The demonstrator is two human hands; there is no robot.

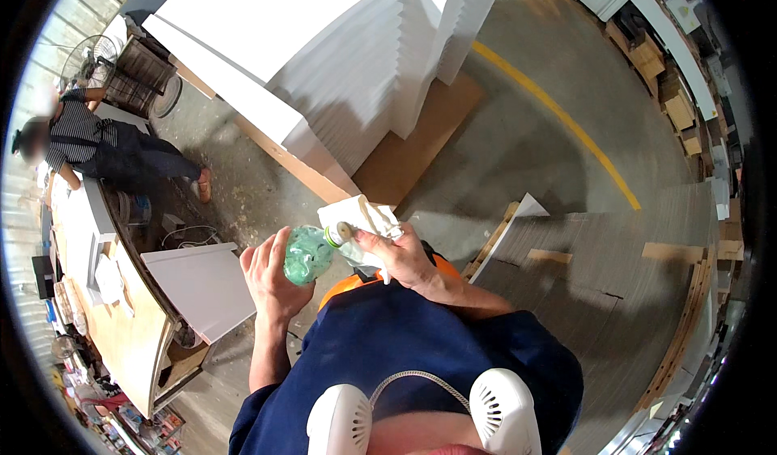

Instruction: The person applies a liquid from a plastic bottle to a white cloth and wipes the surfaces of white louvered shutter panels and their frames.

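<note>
In front of my body, my left hand [275,275] is closed around a crinkled, clear green plastic bottle [306,257]. A pale round cap or neck piece with a yellow-green ring points toward my right side. My right hand [409,259] grips a white cloth [356,214], its thumb close to the pale round piece. Part of the cloth drapes past the fingers. Whether the right fingers also touch the bottle, I cannot tell.
Ahead stands a large stack of white panels [348,91] on brown board. At left, another person [105,143] is beside a wooden workbench [105,317] and a fan [87,60]. Stacked grey sheets [591,317] lie to my right. A yellow line [558,115] crosses the floor.
</note>
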